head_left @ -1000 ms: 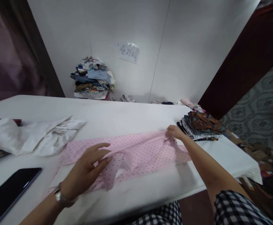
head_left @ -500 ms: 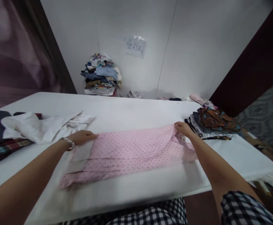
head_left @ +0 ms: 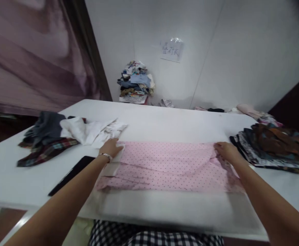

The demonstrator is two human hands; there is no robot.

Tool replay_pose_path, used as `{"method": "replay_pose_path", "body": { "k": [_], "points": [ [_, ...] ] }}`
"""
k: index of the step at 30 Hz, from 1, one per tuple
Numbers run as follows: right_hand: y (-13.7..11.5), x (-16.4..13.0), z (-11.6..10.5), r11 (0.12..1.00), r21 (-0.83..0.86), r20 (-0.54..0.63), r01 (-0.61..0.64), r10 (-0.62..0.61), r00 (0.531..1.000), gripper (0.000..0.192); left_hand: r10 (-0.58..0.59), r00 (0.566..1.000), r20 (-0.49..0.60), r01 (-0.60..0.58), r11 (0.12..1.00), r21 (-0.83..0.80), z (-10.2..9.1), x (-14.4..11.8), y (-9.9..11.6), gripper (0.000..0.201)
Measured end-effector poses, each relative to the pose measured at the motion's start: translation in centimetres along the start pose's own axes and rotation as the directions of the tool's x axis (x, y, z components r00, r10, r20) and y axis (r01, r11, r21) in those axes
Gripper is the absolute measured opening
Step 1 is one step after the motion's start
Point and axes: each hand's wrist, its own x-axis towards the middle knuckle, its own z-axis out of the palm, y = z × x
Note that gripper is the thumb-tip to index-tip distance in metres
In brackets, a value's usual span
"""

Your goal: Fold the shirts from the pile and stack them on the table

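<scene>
At the far left of the white tabletop (head_left: 165,123), a heap of dark and plaid clothes (head_left: 44,138) and a crumpled white garment (head_left: 93,131) are seen, not yet folded, with a black phone (head_left: 71,174) lying nearer. The left hand (head_left: 111,148) is laid flat on the left end of the pink dotted shirt (head_left: 170,165), fingers spread and pressing, not gripping. The shirt is spread in the middle of the tabletop and is already folded into a long band; more folds seem to be left. Its right end is pinched by the right hand (head_left: 225,152), fingers closed on the cloth. At the far right, a stack of folded clothes (head_left: 270,145) is seen, done.
</scene>
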Motion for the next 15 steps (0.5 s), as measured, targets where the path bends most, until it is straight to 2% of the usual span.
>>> {"method": "replay_pose_path", "body": {
  "k": [2,3,5,8,10,15],
  "points": [
    [-1.2,-0.3,0.8,0.986,-0.065,-0.133,0.154,-0.162,0.978,0.044,-0.027,1.0,0.0,0.027,0.999,0.02,0.0,-0.7,-0.2,0.062],
    [-1.9,-0.6,1.4,0.97,-0.072,-0.162,0.23,-0.239,0.957,0.047,-0.041,0.999,0.006,0.041,0.999,0.025,-0.1,-1.1,-0.3,0.063],
    [-3.2,-1.7,3.2,0.947,-0.084,-0.113,0.309,-0.318,0.941,0.051,-0.076,0.997,0.032,0.075,0.997,0.026,-0.3,-1.9,-0.4,0.062],
    [-4.6,-3.5,6.0,0.952,-0.14,0.061,0.272,-0.266,0.962,0.053,-0.125,0.99,0.068,0.124,0.992,0.018,-0.4,-2.7,-0.6,0.064],
    [-4.7,-4.2,7.2,0.95,-0.169,0.128,0.263,-0.243,0.961,0.051,-0.159,0.984,0.079,0.159,0.987,0.011,-0.3,-3.1,-0.8,0.069],
    [-3.9,-4.0,7.3,0.927,-0.195,0.172,0.32,-0.288,0.942,0.047,-0.236,0.962,0.141,0.24,0.971,-0.017,-0.3,-4.1,-1.2,0.063]
  ]
}}
